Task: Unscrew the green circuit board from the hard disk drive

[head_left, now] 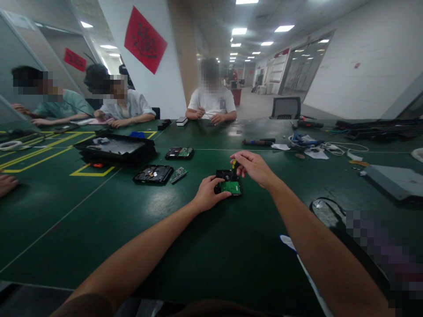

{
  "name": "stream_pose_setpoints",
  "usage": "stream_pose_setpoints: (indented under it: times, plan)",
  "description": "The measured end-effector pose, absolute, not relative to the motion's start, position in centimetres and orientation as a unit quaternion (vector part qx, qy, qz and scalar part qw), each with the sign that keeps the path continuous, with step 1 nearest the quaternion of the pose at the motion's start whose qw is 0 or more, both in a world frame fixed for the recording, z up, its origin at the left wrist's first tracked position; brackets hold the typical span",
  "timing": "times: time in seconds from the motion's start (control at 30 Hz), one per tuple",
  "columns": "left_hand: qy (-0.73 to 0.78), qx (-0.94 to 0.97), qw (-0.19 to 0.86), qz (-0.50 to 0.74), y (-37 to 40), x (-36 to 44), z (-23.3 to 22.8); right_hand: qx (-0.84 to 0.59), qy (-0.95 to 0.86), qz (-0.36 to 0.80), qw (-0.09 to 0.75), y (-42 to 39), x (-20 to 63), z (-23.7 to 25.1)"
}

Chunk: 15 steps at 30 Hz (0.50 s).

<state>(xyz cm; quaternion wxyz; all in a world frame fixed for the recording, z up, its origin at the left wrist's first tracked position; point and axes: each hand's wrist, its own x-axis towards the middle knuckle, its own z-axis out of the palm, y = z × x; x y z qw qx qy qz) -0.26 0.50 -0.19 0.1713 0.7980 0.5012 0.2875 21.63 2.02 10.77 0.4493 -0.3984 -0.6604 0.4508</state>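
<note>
On the green table [99, 246], the left hand [209, 193] is curled round the near-left edge of a hard drive [229, 182] that lies circuit-board side up, its green board facing the camera; the fingers wrap the drive's side and hide that corner. The right hand [253, 166] hovers at the drive's 1 o'clock, fingers pinched closed on a small screwdriver [234, 164] with a yellow-and-black handle; its tip is hidden behind the drive's far edge, so contact cannot be judged. At the drive's 10 o'clock, well apart, lie an opened hard drive [153, 174] and a loose circuit board [178, 175] just beside it; another drive [179, 152] sits farther off at 11 o'clock, near a black tray [115, 149]. Three other people sit at the far edge, their hands too small to read. A stranger's fingers [6, 184] enter at 9 o'clock, cut off by the frame.
</note>
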Motion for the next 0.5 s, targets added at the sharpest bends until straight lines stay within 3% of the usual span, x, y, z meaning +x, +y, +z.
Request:
stream_pose_setpoints:
  times: [0.5]
  plan:
    - [0.499,0.815,0.159,0.246,0.42,-0.32,0.02,-0.401,-0.662,0.448,0.448,1.92,21.6,10.78]
